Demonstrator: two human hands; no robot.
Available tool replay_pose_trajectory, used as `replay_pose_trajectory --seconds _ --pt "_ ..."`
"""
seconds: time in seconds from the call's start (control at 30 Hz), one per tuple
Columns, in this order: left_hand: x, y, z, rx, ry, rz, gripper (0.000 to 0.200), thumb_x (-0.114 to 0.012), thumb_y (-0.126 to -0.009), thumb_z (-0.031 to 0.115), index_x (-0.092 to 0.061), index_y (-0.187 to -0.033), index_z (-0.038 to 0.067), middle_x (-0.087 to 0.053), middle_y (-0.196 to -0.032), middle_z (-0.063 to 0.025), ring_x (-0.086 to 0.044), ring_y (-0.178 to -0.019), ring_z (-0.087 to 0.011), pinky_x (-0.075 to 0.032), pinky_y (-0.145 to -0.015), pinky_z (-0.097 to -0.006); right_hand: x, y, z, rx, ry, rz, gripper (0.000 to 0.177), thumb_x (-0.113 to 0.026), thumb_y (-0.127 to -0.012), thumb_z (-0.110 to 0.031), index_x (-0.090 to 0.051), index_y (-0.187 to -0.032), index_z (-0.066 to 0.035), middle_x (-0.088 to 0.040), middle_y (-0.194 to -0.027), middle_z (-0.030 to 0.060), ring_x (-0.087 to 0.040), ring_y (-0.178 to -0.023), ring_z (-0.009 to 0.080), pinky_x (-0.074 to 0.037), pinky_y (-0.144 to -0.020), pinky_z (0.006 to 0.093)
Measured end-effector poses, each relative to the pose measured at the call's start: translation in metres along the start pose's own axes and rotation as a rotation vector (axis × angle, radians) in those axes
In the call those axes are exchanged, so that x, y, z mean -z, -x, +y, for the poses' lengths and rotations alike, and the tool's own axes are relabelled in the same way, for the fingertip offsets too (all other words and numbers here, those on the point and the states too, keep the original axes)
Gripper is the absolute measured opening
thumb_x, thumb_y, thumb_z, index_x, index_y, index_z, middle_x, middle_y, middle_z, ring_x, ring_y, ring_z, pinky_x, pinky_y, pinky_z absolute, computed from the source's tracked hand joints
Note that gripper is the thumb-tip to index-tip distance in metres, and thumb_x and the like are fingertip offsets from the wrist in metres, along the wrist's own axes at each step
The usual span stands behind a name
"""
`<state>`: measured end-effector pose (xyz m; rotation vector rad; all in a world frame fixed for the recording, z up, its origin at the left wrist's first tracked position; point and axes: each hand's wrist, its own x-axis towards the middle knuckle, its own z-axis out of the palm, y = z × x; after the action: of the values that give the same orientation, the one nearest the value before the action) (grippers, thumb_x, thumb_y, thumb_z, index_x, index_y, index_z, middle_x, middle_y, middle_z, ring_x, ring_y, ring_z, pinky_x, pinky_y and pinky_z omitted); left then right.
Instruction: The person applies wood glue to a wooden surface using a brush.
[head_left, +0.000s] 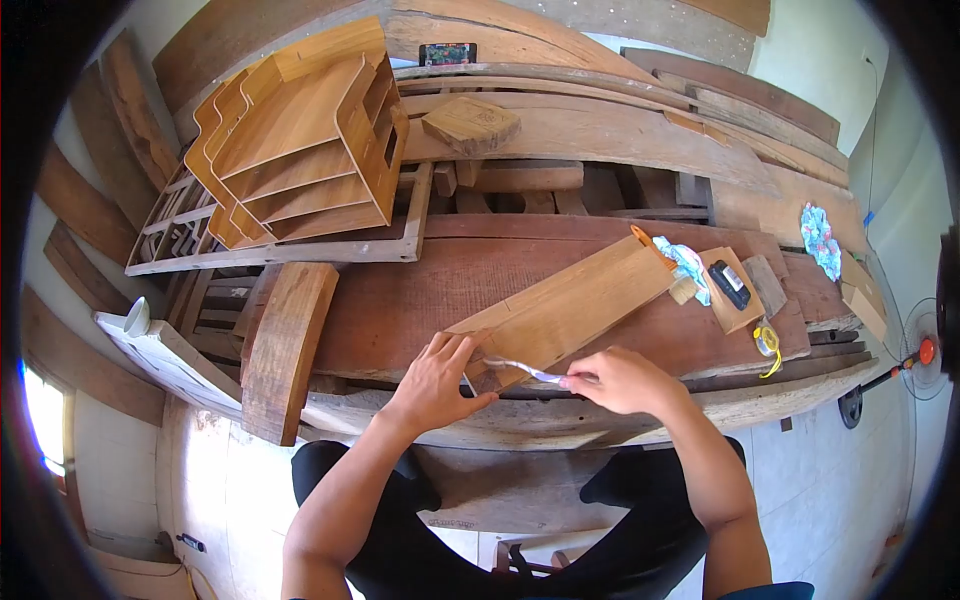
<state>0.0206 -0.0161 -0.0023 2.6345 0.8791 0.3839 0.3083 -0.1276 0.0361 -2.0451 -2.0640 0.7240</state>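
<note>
**At the plank's near edge, a thin stick works close to bare fingers**

On the reddish plank (385, 300), left of the middle of its near edge, the left hand (437, 382) lies over one end of a light board (560, 308), fingers spread and unclenched. The right hand (622, 380) pinches a thin pale stick (535, 373) between thumb and fingers, its far tip over that same board end.

A slip of the right hand could drive the tip into the left fingers, since they rest so near. If the left hand presses too lightly, the board could skid, nudging the crumpled cloth (684, 262) and orange tool (640, 236) beside its other end.

The board's long axis slants from the plank's near edge toward its far right corner. The stick points left, roughly along the near edge, toward the left hand.
</note>
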Motion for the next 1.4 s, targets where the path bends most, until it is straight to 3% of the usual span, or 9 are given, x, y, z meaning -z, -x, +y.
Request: replay_pose_trajectory --seconds 0.4,0.53,0.67,0.83,0.93,1.07,1.23,1.37,1.4 --pt "-0.002 0.004 0.002 0.019 0.014 -0.002 0.088 -0.085 -0.083 0.045 -0.043 -0.154 0.015 -0.058 -0.139 -0.0202 -0.051 -0.133 -0.0385 -0.046 -0.114 -0.0483 0.009 -0.014 0.012 -0.202 0.094 0.244 0.04 -0.055 -0.107 -0.044 -0.074 -0.1 -0.01 -0.074 -0.083 0.0192 -0.073 -0.081 0.0406 -0.056 -0.075 0.0547" --pt "-0.001 0.003 0.001 -0.008 0.032 0.012 0.088 -0.085 -0.083 0.045 -0.043 -0.154 0.015 -0.059 -0.138 -0.0202 -0.051 -0.134 -0.0386 -0.046 -0.115 -0.0486 -0.002 0.0 -0.002 0.046 -0.037 -0.015 0.039 -0.055 -0.107 -0.046 -0.075 -0.101 -0.013 -0.074 -0.084 0.0187 -0.073 -0.082 0.0392 -0.056 -0.076 0.0521" --pt "-0.005 0.003 0.0 0.02 0.01 0.005 0.089 -0.086 -0.083 0.046 -0.043 -0.155 0.015 -0.059 -0.138 -0.0206 -0.052 -0.134 -0.0388 -0.046 -0.115 -0.0486 0.012 -0.012 0.008 -0.241 0.011 0.1 0.036 -0.056 -0.107 -0.043 -0.077 -0.107 -0.014 -0.074 -0.084 0.0197 -0.074 -0.083 0.0404 -0.056 -0.079 0.0541" --pt "-0.001 0.002 0.001 0.011 0.011 0.005 0.092 -0.086 -0.082 0.046 -0.041 -0.156 0.013 -0.059 -0.14 -0.0215 -0.052 -0.133 -0.0393 -0.045 -0.115 -0.048 -0.016 -0.004 0.004 0.246 -0.031 0.079 0.036 -0.057 -0.106 -0.043 -0.076 -0.105 -0.012 -0.074 -0.079 0.0172 -0.073 -0.073 0.0397 -0.058 -0.07 0.0506" --pt "-0.001 0.002 0.002 0.03 0.013 -0.014 0.093 -0.085 -0.082 0.046 -0.04 -0.157 0.012 -0.059 -0.14 -0.0223 -0.051 -0.134 -0.0396 -0.046 -0.115 -0.0476 0.005 -0.012 0.006 -0.15 -0.008 0.127 0.036 -0.057 -0.106 -0.043 -0.078 -0.108 -0.013 -0.075 -0.084 0.0204 -0.073 -0.079 0.0425 -0.058 -0.076 0.0527" --pt "-0.002 0.001 0.001 0.021 0.014 0.013 0.095 -0.085 -0.082 0.046 -0.038 -0.157 0.011 -0.058 -0.14 -0.0226 -0.05 -0.137 -0.0393 -0.045 -0.116 -0.0473 -0.013 -0.004 -0.001 0.147 0.02 0.054 0.036 -0.058 -0.106 -0.042 -0.078 -0.109 -0.012 -0.074 -0.08 0.0178 -0.073 -0.073 0.0392 -0.057 -0.069 0.0503" --pt "-0.002 0.002 0.003 0.034 0.022 0.012 0.101 -0.088 -0.08 0.045 -0.035 -0.158 0.01 -0.053 -0.146 -0.0221 -0.049 -0.138 -0.0394 -0.044 -0.118 -0.0472 0.0 -0.017 0.002 -0.167 0.054 0.143 0.036 -0.06 -0.105 -0.043 -0.078 -0.11 -0.012 -0.075 -0.084 0.0208 -0.074 -0.078 0.0387 -0.057 -0.077 0.0521" --pt "-0.001 0.001 0.0 0.033 0.047 -0.003 0.103 -0.089 -0.079 0.046 -0.034 -0.158 0.01 -0.05 -0.149 -0.0221 -0.048 -0.139 -0.0398 -0.043 -0.119 -0.0475 -0.034 -0.007 0.004 0.348 -0.061 0.131 0.036 -0.059 -0.106 -0.041 -0.077 -0.108 -0.01 -0.073 -0.074 0.0168 -0.071 -0.068 0.0361 -0.054 -0.065 0.049" --pt "0.0 0.001 0.0 0.032 0.05 -0.008 0.103 -0.089 -0.079 0.047 -0.034 -0.158 0.01 -0.05 -0.149 -0.0222 -0.048 -0.139 -0.0398 -0.043 -0.119 -0.0475 -0.027 -0.008 0.002 0.2 -0.08 0.121 0.037 -0.059 -0.106 -0.042 -0.078 -0.108 -0.01 -0.073 -0.076 0.0176 -0.072 -0.07 0.0373 -0.055 -0.068 0.0499"
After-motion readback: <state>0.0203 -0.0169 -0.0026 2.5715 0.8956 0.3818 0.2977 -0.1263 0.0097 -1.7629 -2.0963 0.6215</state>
